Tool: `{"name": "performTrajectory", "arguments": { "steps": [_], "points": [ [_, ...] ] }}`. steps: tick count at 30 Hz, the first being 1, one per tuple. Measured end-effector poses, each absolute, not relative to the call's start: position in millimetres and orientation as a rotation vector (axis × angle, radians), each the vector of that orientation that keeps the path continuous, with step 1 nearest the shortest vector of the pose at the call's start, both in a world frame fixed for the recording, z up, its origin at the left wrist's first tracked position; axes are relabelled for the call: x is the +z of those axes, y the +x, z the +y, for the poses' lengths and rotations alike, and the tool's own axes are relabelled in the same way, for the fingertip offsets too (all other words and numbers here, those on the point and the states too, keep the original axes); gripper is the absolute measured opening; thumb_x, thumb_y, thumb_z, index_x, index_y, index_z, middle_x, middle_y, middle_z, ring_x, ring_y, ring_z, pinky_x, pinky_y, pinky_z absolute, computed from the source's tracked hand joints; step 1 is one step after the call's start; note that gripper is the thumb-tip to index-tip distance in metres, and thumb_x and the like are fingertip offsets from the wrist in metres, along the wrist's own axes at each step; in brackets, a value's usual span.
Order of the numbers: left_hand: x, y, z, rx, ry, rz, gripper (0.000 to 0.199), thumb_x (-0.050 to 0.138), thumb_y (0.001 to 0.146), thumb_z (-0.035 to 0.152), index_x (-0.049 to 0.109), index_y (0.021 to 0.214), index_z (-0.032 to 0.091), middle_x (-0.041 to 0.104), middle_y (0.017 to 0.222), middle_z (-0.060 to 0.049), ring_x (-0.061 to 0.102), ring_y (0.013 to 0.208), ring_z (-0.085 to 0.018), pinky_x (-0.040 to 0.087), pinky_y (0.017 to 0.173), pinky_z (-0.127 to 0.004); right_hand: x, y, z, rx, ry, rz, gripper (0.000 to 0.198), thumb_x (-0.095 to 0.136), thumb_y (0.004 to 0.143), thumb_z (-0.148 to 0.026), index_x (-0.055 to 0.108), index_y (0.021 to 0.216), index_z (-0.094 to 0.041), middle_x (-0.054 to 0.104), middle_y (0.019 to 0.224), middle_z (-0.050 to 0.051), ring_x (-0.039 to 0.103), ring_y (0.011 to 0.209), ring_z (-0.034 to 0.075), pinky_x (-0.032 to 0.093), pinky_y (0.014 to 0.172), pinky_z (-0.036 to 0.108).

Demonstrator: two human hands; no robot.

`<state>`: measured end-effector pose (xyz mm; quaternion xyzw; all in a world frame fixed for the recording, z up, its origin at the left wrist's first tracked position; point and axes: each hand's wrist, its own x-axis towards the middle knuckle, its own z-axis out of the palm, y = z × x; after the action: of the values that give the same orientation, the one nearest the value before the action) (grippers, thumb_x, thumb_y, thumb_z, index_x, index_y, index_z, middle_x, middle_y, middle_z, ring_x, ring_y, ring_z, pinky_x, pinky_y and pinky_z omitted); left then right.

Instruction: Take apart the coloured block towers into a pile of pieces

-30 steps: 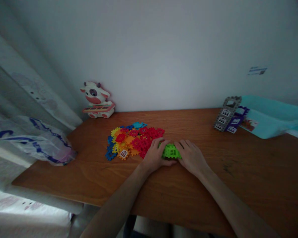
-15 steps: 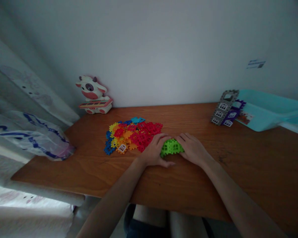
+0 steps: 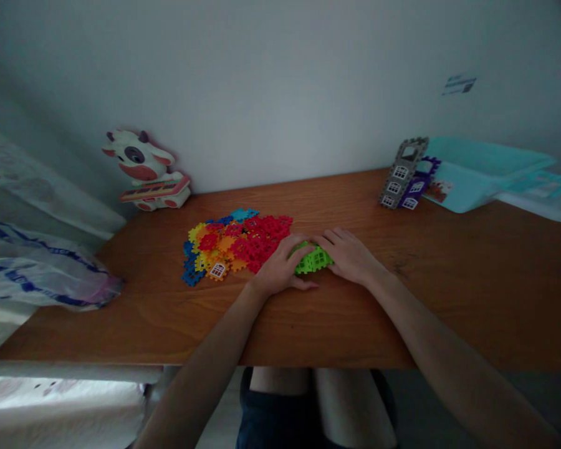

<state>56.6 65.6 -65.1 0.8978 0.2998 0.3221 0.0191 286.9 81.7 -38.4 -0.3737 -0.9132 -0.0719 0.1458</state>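
"Where's the bright-green, latticed plastic piece [image 3: 313, 259]?"
"At the brown wooden table [image 3: 327, 330], left hand [image 3: 280, 265] and right hand [image 3: 350, 257] gripping opposite ends."
"Handling?"
"Probably light, stiff; those ends suit, sparing the joints."

No word, brand or number is coming through legibly. On the wall [image 3: 299, 93], above the right part of the table's [image 3: 308, 337] back edge, a sticker [image 3: 459, 85] is carrying bluish lines of print, too small to read, and at its right end a dark square that may be a QR code. At the table's left edge, a translucent plastic bag [image 3: 42, 268] is bearing blue printed markings in bands, which are bending with the creases and blurring beyond reading. Near the table's back edge, toward the right corner, a turquoise plastic bin [image 3: 470, 184] is displaying a reddish-brown picture label [image 3: 438, 190] low on its side.
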Motion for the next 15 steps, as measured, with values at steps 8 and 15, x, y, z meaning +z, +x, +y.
{"name": "performTrajectory", "arguments": {
  "steps": [8,15],
  "points": [
    [-73.4,59.0,68.1,1.164,2.645,1.074,0.087,0.082,0.074,0.044,0.033,0.142,0.018,0.055,0.135,-0.021,0.055,0.129,-0.033,0.047,0.106,-0.054,-41.3,281.0,78.4,-0.137,-1.012,-2.582,0.068,0.061,0.079,-0.008,0.039,0.143,-0.011,0.059,0.132,0.018,0.056,0.116,0.032,0.047,0.100,0.046],
    [-72.7,53.8,70.8,1.045,2.662,1.186,0.059,0.080,0.077,0.039,0.054,0.127,0.020,0.058,0.125,-0.015,0.055,0.123,-0.032,0.045,0.105,-0.053,-40.6,279.6,78.9,-0.054,-1.001,-2.602,0.057,0.064,0.078,-0.012,0.050,0.133,-0.017,0.062,0.121,0.014,0.058,0.112,0.031,0.047,0.097,0.046]
  ]
}}
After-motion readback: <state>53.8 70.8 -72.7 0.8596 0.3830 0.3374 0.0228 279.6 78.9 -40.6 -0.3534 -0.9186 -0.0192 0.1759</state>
